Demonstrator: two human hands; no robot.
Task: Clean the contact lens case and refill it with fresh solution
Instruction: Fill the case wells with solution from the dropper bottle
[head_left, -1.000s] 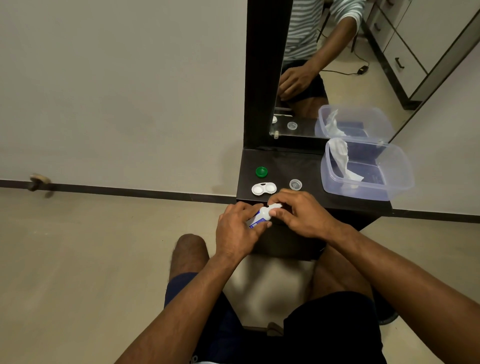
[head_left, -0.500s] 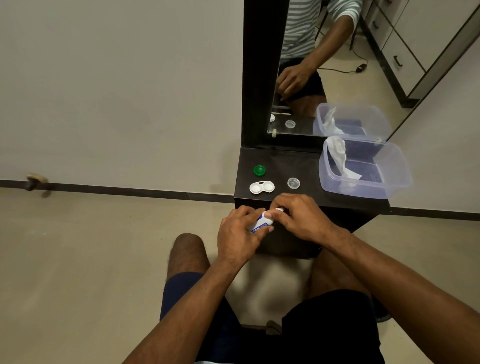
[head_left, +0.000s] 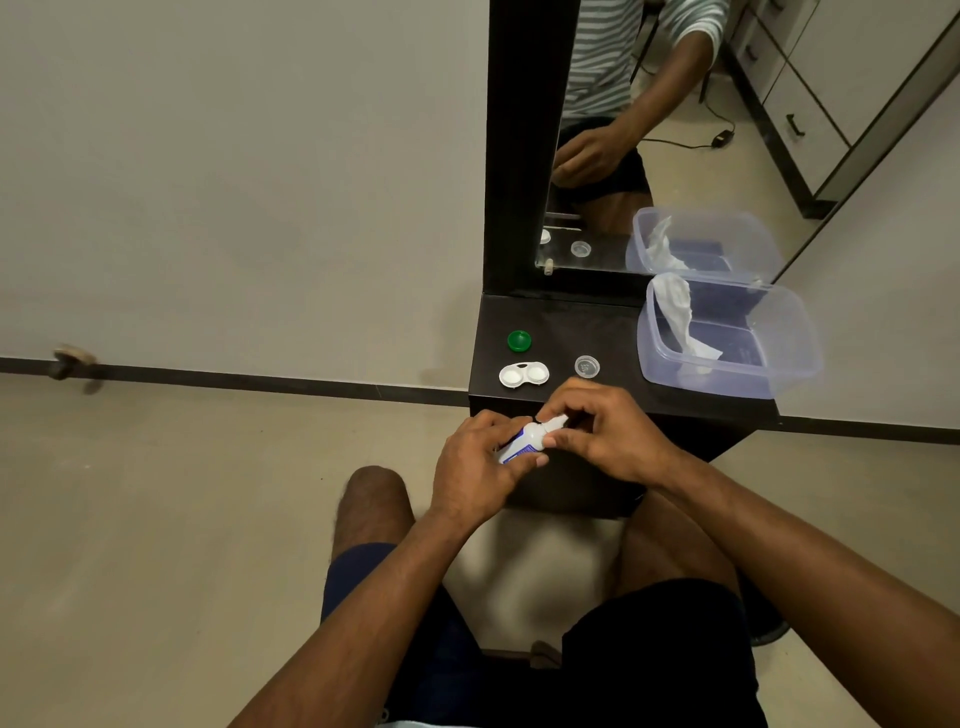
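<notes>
A small white solution bottle (head_left: 530, 439) with a blue label lies tilted between my hands, just in front of the dark shelf (head_left: 613, 332). My left hand (head_left: 475, 470) grips its body. My right hand (head_left: 605, 431) pinches the bottle's cap end with thumb and fingers. On the shelf behind them sits the white contact lens case (head_left: 523, 374), both wells uncovered. A green cap (head_left: 518, 341) lies beyond it and a clear cap (head_left: 587, 366) to its right.
A clear plastic box (head_left: 779, 364) holding a crumpled white tissue (head_left: 678, 312) stands at the shelf's right end. A mirror (head_left: 675, 130) in a dark frame rises behind the shelf. My knees are below the shelf's front edge; a doorstop (head_left: 70, 361) sits by the wall.
Both hands have stayed on the bottle, shifting slightly toward me. The fingers of my right hand have turned a little around the cap end.
</notes>
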